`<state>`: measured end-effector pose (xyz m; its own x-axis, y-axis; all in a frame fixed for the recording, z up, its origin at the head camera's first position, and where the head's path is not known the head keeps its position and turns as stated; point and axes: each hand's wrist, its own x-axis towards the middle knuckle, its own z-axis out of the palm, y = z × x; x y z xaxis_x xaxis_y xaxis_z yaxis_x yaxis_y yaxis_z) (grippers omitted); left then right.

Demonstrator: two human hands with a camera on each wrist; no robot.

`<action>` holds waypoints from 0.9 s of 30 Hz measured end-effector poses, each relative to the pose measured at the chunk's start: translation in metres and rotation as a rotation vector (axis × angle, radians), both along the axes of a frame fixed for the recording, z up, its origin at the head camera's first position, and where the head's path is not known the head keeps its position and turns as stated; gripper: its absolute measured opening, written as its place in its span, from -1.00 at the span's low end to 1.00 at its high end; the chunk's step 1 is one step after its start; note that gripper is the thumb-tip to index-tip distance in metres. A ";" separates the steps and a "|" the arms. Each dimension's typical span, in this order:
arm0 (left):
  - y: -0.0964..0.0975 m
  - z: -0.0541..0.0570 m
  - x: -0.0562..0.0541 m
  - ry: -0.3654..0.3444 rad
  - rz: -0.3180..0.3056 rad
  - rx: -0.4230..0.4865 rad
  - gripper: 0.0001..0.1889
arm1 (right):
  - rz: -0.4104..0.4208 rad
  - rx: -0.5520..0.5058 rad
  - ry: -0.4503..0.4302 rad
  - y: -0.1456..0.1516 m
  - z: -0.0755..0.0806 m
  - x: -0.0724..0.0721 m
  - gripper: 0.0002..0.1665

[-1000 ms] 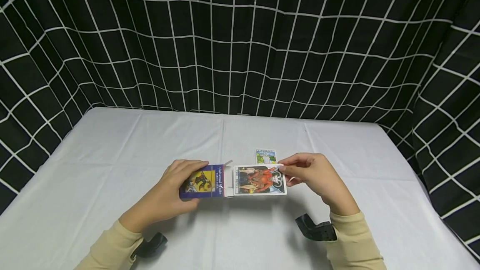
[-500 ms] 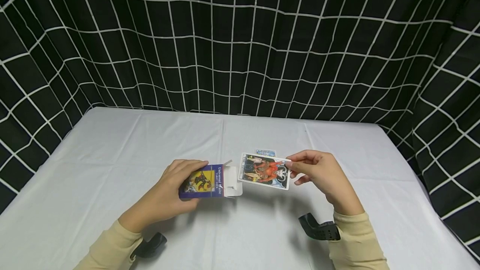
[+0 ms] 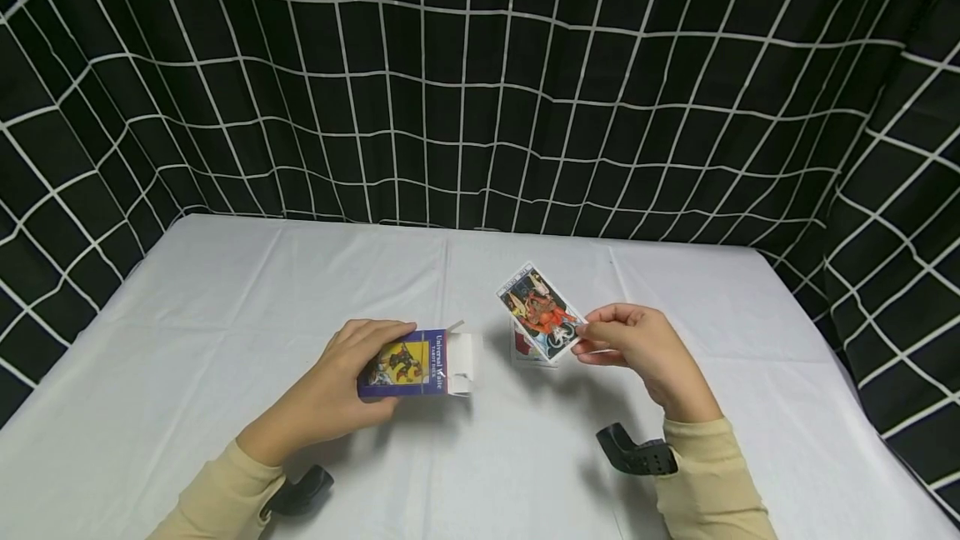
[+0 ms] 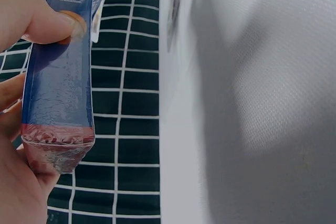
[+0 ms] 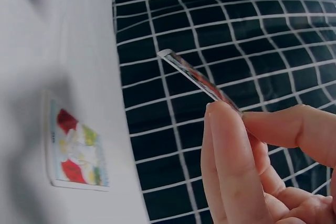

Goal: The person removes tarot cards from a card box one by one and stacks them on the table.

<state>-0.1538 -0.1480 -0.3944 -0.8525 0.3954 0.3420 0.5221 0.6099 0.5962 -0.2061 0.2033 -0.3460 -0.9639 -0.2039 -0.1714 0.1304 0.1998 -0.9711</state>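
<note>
My left hand [image 3: 330, 386] grips a blue tarot deck box [image 3: 403, 363] around its closed end, thumb along the narrow side in the left wrist view. White flaps [image 3: 460, 363] stand open at the box's right end. Between thumb and fingers, my right hand [image 3: 648, 352] pinches a tarot card [image 3: 538, 307] by its near right corner; a red horned figure shows on its face. The card tilts above the table and appears edge-on in the right wrist view. Under it, a face-up tarot card with a red-winged figure [image 5: 81, 150] lies on the cloth, partly covered in the head view.
A white cloth with fold creases covers the table [image 3: 337, 282]. Black curtain [image 3: 480, 90] with a white grid hangs behind and at both sides. Black wrist mounts [image 3: 637, 452] stick out inward from both forearms.
My right hand has drawn the red-figure card away from the box's mouth, then turned it clockwise from sideways to slanting over the card on the table. The left hand and box have stayed put.
</note>
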 end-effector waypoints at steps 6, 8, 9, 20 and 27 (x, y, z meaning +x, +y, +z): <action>0.000 -0.001 0.000 0.001 0.001 -0.005 -0.14 | -0.006 -0.051 -0.069 -0.001 -0.015 -0.007 -0.94; 0.000 -0.001 0.000 0.001 0.001 -0.007 -0.14 | -0.009 -0.046 -0.081 -0.003 -0.019 -0.009 -0.94; 0.000 -0.001 0.000 0.001 0.000 -0.008 -0.14 | -0.013 -0.047 -0.085 -0.004 -0.021 -0.009 -0.94; 0.001 -0.002 -0.001 -0.017 -0.003 -0.003 -0.13 | -0.092 -0.192 -0.177 -0.012 -0.041 -0.013 -0.89; 0.000 -0.003 -0.001 -0.009 -0.003 -0.006 -0.13 | -0.121 -0.218 -0.192 -0.017 -0.051 -0.013 -0.80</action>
